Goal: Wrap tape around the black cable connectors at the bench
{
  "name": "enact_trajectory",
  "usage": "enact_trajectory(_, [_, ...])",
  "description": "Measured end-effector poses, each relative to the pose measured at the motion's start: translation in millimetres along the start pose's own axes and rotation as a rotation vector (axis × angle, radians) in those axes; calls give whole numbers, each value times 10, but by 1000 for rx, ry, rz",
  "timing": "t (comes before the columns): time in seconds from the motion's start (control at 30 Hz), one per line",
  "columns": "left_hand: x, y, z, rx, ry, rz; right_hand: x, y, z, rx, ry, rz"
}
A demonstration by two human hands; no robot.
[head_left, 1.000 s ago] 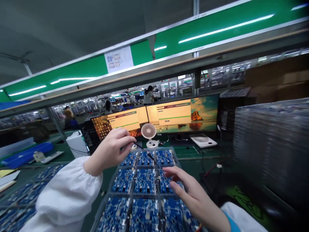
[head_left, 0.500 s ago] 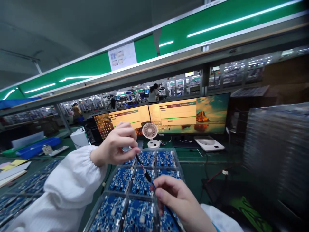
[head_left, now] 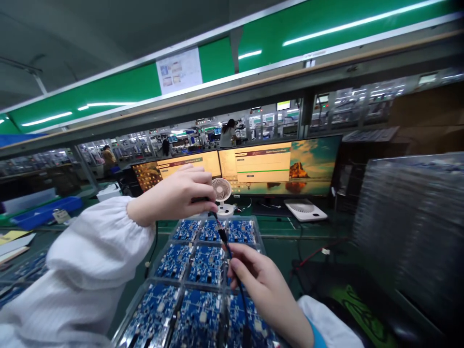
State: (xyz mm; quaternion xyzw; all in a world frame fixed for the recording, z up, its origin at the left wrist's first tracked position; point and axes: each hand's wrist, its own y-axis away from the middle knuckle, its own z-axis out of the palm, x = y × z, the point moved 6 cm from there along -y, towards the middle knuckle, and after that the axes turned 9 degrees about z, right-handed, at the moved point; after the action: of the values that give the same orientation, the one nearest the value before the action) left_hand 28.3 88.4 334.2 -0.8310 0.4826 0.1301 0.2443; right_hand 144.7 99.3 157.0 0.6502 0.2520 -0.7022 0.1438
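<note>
My left hand (head_left: 184,193) is closed, its fingers pinching the upper end of a thin dark cable (head_left: 242,300). Lower down, the thumb and fingers of my right hand (head_left: 253,273) are closed on the same cable. Between the two hands, a black connector (head_left: 222,235) joins it to thin coloured wires, and the cable's lower part hangs past my right palm. Beneath both hands lies a clear plastic tray (head_left: 148,279) divided into compartments, with several blue circuit boards (head_left: 205,263) in them. What sits inside my left fingers is hidden.
Behind the tray stand a small white fan (head_left: 221,191) and two lit monitors (head_left: 311,166). A white flat device (head_left: 305,210) lies to their right. Stacked clear trays (head_left: 409,241) rise at the right; a blue bin (head_left: 47,212) sits at the left. People are in the distance.
The view has shifted slightly to the right. My left hand has turned more palm-down over the wire end, and my right hand has moved a little up along the picture.
</note>
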Motion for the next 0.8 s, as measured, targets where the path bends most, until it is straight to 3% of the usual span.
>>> enact_trajectory(0.13, [-67,-71,-6,-44,10,-24,20,-53,24,-77,-117,66])
enact_trajectory(0.3, [-106,-84,-126,-4,-43,-18,17,-51,12,-128,-231,116])
enact_trajectory(0.5, [-24,-94,-252,88,76,-5,30,-31,49,-244,-411,44])
enact_trajectory(0.67, [228,-160,-115,63,128,45,-4,8,-38,-143,-503,-36])
enact_trajectory(0.8, [347,-248,-17,10,23,51,-105,81,-175,62,-211,-83])
